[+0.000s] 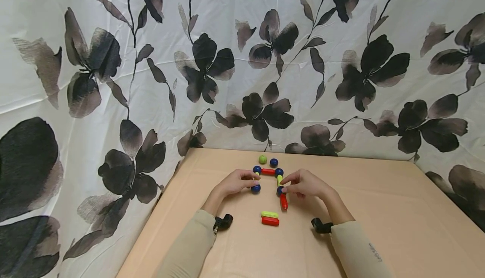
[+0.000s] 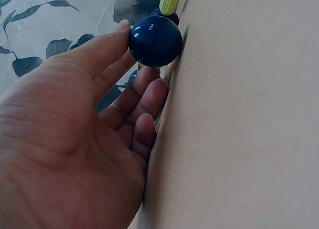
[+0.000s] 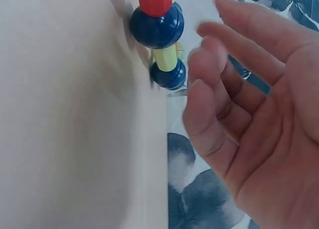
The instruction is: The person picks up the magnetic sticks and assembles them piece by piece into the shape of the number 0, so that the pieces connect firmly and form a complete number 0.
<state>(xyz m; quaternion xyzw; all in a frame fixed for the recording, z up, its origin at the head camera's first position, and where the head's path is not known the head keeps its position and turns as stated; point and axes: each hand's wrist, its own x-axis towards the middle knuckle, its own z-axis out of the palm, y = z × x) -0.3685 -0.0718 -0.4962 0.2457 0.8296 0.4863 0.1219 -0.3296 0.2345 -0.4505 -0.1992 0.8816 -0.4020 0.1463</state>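
Blue balls and coloured sticks join into a three-sided frame on the table. Its left lower blue ball point(image 2: 156, 42) sits between the thumb and fingers of my left hand point(image 1: 236, 182), which pinches it. Across the back runs a red stick point(image 1: 268, 172) between two blue balls. On the right side, a yellow-green stick point(image 1: 279, 180) leads to a lower blue ball point(image 3: 157, 27), from which another red stick point(image 1: 284, 202) points toward me. My right hand point(image 1: 307, 183) hovers beside that ball, fingers loosely bent and apart from it in the right wrist view.
A loose green ball point(image 1: 262, 159) and a blue ball point(image 1: 274, 162) lie behind the frame. Nearer me, a yellow-green stick point(image 1: 270, 214) and a red stick point(image 1: 270, 221) lie side by side. Flowered cloth point(image 1: 235, 114) hangs behind the table point(image 1: 379, 210).
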